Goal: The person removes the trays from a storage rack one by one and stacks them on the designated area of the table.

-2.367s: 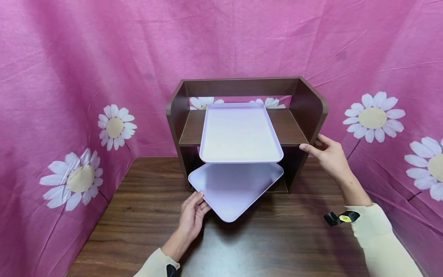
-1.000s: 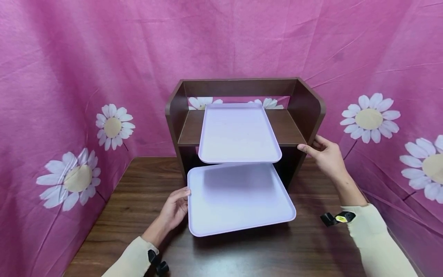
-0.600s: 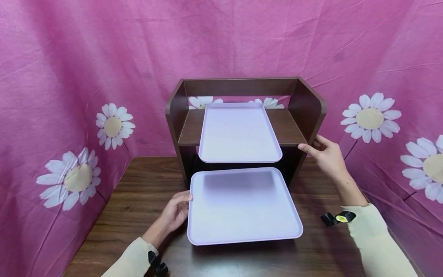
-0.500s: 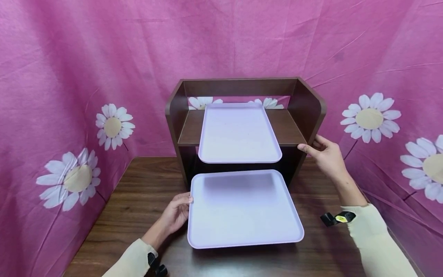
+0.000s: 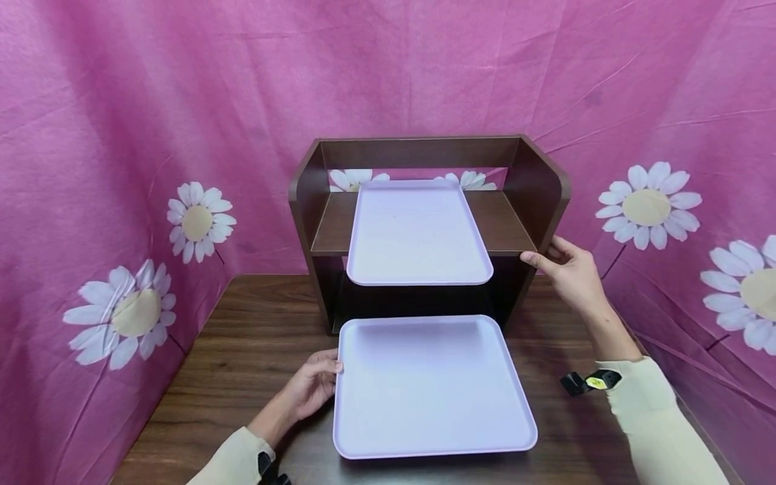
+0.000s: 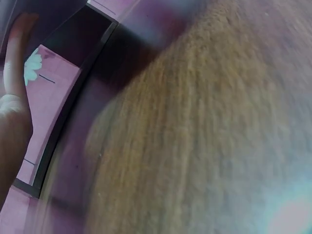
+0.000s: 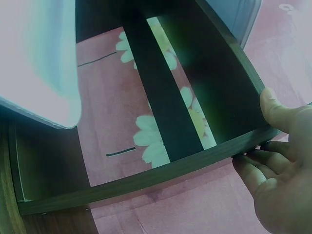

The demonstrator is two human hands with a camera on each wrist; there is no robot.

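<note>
My left hand (image 5: 312, 384) pinches the left edge of a pale lilac rectangular tray (image 5: 433, 387), thumb on the rim and fingers beneath. This tray is held close over the table, in front of a dark brown two-level desk shelf (image 5: 539, 195). In the left wrist view the hand (image 6: 15, 107) reaches up to the tray's shaded underside (image 6: 51, 17). My right hand (image 5: 572, 273) grips the shelf's right side panel, thumb at the front edge and fingers behind. That grip on the panel also shows in the right wrist view, where the hand (image 7: 285, 170) is at the right.
A second lilac tray (image 5: 418, 232) lies on the shelf's upper board (image 5: 503, 222) and juts out past its front. The wood-grain table (image 5: 242, 364) bears the shelf. Pink cloth (image 5: 388, 67) with daisies hangs behind and at both sides.
The lower tray has come out from the shelf's lower level, turned from slanted to nearly square, and moved nearer and lower with my left hand. The right hand has kept its grip.
</note>
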